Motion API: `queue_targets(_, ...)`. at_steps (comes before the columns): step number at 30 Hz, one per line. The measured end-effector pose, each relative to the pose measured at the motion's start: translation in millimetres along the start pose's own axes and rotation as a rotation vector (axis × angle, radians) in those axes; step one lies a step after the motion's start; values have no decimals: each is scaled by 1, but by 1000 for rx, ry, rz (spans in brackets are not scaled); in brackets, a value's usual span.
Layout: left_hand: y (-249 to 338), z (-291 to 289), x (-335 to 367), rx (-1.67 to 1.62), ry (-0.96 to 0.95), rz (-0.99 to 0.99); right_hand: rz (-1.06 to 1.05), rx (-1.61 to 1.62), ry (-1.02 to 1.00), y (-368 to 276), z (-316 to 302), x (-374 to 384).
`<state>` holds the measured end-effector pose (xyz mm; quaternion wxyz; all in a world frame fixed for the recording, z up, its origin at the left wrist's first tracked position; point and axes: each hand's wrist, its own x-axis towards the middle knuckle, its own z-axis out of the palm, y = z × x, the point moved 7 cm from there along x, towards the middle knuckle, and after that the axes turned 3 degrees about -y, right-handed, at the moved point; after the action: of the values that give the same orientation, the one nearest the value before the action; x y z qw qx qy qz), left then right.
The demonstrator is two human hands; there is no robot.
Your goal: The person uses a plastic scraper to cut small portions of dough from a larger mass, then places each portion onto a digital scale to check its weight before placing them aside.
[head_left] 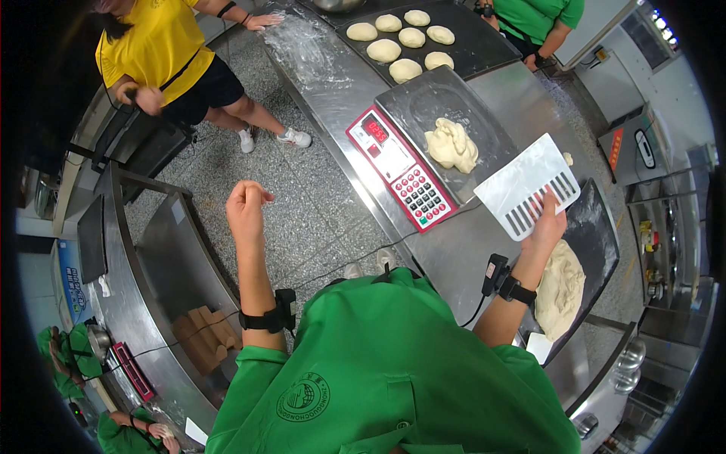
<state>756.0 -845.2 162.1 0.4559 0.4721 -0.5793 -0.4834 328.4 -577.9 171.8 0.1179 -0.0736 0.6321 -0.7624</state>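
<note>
Nearest, on the person's right, a large dough mass [561, 291] lies in a black tray [603, 231] beside the right forearm, its long axis running toward the person. Just beyond its far end, the right hand [547, 225] grasps a white slotted scraper [522, 178] by its slotted edge, fingers showing through the slots from beneath. The left hand [248, 204] is loosely curled, with nothing visible in it, out over the floor [302, 204] past the left edge of the steel table [446, 265].

Along that edge sits a red-and-white digital scale [401, 168]. On its metal pan [412, 102] lies a dough lump [452, 145], ahead and to the left of the right fingers, its long axis slanting from far left to near right. The right hand is nearer to it; the scraper's far-left edge points toward it, apart from it, over the pan's near-right corner. Whether scraper and pan touch, I cannot tell.

Farther off, eight dough rounds [412, 38] rest on a dark baking tray [488, 57] toward the table's far end.
</note>
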Motion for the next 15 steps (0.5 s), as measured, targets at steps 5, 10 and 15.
queue_targets(5, 6, 4, -2, -81, 33, -2, 8, -37, 5, 3, -4, 2)
queue_targets(10, 2, 2, -2, -180, 71, -20, 19, -64, 7, 5, -5, 2)
queue_targets(15, -7, -2, 0, -244, 55, -6, 15, -60, 11, 4, -5, 2)
